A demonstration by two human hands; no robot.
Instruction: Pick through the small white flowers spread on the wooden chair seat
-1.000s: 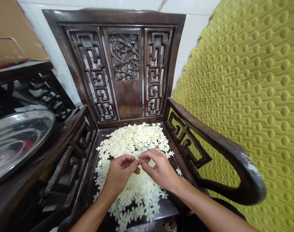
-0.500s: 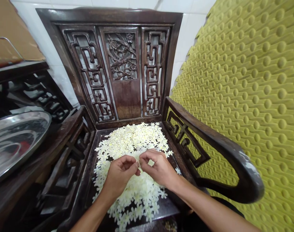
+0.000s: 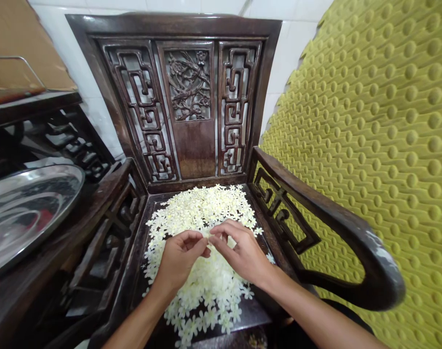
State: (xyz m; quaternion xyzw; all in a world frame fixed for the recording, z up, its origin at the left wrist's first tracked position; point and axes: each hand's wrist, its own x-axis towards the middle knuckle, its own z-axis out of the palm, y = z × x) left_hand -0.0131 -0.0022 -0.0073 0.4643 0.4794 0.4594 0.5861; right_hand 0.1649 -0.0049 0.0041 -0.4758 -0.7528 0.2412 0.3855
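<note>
Head view: left hand (image 3: 179, 257) and right hand (image 3: 245, 253) pinch nearly closed; contents cannot be told. Handling appears unfinished, many flowers (image 3: 206, 208) loose on the seat (image 3: 253, 311).

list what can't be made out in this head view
All head view:
Anything pinched by the left hand or right hand: too small, partly hidden by them.
Flowers below the hands: hidden by them.
Metal tray: left side cut off by picture's edge.
Red patch in the tray: blurred; reflection or object, unclear.

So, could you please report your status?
Bare left hand, right hand: fingers close together. Pale yellow flowers spread on dark wooden chair. Hands hide some.
</note>
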